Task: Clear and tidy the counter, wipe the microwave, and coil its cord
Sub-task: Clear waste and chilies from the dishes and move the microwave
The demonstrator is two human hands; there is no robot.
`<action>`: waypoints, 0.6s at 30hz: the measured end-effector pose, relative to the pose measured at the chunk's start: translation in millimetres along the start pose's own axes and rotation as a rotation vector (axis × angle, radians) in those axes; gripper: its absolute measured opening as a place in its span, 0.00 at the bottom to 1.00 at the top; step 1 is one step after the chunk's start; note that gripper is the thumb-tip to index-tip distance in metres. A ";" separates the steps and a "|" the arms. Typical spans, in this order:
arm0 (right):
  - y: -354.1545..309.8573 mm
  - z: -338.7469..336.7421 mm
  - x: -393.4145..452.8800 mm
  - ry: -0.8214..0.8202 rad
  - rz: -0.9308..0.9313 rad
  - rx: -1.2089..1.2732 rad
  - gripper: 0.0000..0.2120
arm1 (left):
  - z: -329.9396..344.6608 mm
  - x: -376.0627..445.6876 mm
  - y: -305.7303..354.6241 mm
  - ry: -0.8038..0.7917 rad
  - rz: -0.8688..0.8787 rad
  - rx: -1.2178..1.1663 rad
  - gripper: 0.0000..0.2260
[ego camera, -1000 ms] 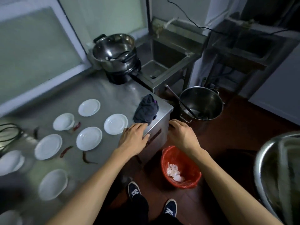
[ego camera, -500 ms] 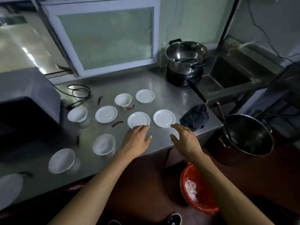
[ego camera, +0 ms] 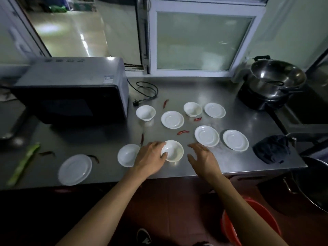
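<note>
At mid-frame our left hand [ego camera: 150,158] grips the rim of a white bowl [ego camera: 173,150] w/ curled fingers [ego camera: 164,154]. Just right of the bowl, our right hand [ego camera: 204,158] hovers over the steel surface [ego camera: 248,114], fingers spread, holding nothing. Microwave [ego camera: 71,89] sits upper left; its black cord [ego camera: 148,92] lies loose beside it. Dark cloth [ego camera: 271,149] at the surface's right edge.
</note>
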State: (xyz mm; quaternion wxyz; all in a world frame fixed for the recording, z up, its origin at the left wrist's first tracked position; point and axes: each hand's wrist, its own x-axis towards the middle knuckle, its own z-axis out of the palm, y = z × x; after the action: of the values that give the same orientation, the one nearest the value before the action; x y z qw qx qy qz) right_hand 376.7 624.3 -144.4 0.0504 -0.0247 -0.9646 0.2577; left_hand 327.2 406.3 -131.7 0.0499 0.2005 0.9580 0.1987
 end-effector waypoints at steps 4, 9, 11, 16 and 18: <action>-41.1 27.8 11.1 -0.040 -0.025 0.022 0.19 | -15.9 -16.7 -45.4 0.013 -0.055 -0.028 0.21; -85.8 54.7 22.6 -0.088 -0.082 0.037 0.19 | -33.5 -36.6 -87.4 0.039 -0.116 0.005 0.17; -101.1 64.3 28.3 -0.122 -0.112 0.037 0.19 | -38.9 -44.4 -100.4 0.047 -0.158 -0.017 0.16; -139.6 89.2 44.5 -0.197 -0.178 0.011 0.19 | -45.2 -59.4 -138.1 0.062 -0.281 -0.045 0.20; -153.3 99.7 53.7 -0.240 -0.201 0.027 0.17 | -48.4 -65.2 -153.1 0.064 -0.304 -0.055 0.21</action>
State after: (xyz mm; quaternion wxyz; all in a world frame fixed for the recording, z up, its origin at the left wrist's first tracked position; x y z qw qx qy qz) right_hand 309.0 446.2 -149.3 -0.0394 0.1037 -0.9578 0.2652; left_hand 322.6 233.8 -147.8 0.0541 0.0451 0.9726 0.2214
